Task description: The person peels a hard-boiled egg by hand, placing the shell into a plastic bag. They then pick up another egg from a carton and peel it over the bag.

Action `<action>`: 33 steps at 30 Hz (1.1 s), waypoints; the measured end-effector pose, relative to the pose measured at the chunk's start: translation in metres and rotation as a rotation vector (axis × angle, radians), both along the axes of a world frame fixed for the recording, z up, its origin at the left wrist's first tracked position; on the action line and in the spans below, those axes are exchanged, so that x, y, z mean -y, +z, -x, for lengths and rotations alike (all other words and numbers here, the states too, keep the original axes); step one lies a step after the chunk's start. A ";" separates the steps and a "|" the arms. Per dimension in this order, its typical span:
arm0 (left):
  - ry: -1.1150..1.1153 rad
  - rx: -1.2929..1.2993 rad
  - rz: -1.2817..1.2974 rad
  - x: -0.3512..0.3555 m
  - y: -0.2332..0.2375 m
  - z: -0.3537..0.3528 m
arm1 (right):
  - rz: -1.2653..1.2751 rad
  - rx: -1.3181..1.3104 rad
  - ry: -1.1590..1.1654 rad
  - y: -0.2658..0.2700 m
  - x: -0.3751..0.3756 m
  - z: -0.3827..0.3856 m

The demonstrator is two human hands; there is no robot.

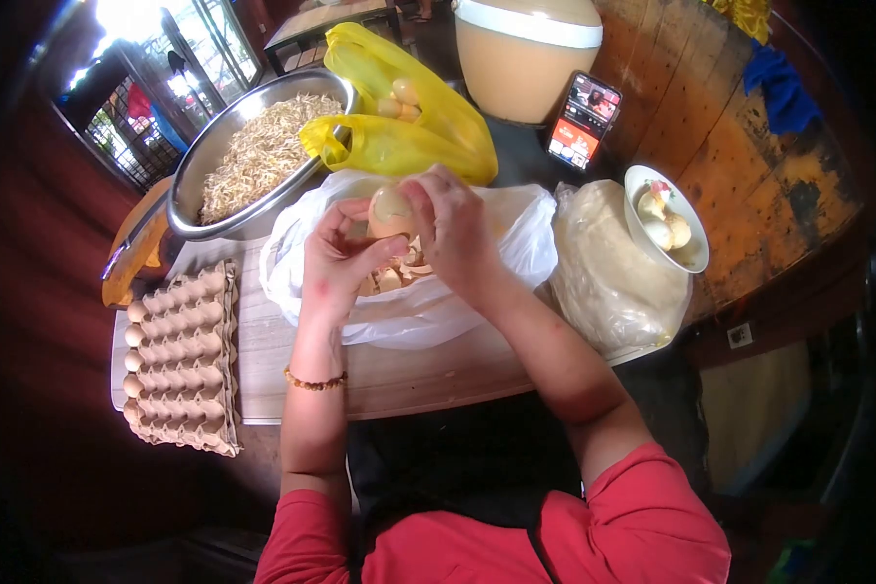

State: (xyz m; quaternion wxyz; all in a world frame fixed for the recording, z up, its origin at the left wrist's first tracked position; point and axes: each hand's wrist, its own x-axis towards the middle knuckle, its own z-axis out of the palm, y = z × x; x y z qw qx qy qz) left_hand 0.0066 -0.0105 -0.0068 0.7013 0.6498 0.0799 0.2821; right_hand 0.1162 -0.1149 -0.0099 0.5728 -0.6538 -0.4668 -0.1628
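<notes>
Lit phone (583,120) beside tan container (518,76)

Honestly can't make out a single word or number from where I am. Closest thing to text is on my phone (583,121) screen: pale specks on the dark band under the picture, plus some whitish marks on the orange-red panel at the bottom, all way too small and blurry to read, so don't ask me for a brand lol. There's also a small white square (740,336) off to my right with darker marks in it, but I can't tell if that's lettering either.
</notes>
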 end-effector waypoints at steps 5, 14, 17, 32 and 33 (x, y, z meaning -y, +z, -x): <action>-0.058 -0.010 0.011 -0.004 0.001 0.002 | -0.011 0.033 -0.018 -0.003 -0.001 -0.006; -0.240 0.049 0.090 -0.015 -0.001 0.006 | -0.032 0.027 -0.074 0.000 0.003 -0.015; -0.325 0.100 0.178 -0.022 -0.009 0.006 | 0.012 0.010 -0.091 0.000 0.001 -0.014; -0.246 -0.017 0.143 -0.016 -0.007 0.006 | -0.056 -0.021 0.207 0.002 -0.002 0.000; -0.204 -0.043 0.058 -0.016 -0.006 0.006 | -0.054 -0.020 0.233 0.002 -0.002 0.000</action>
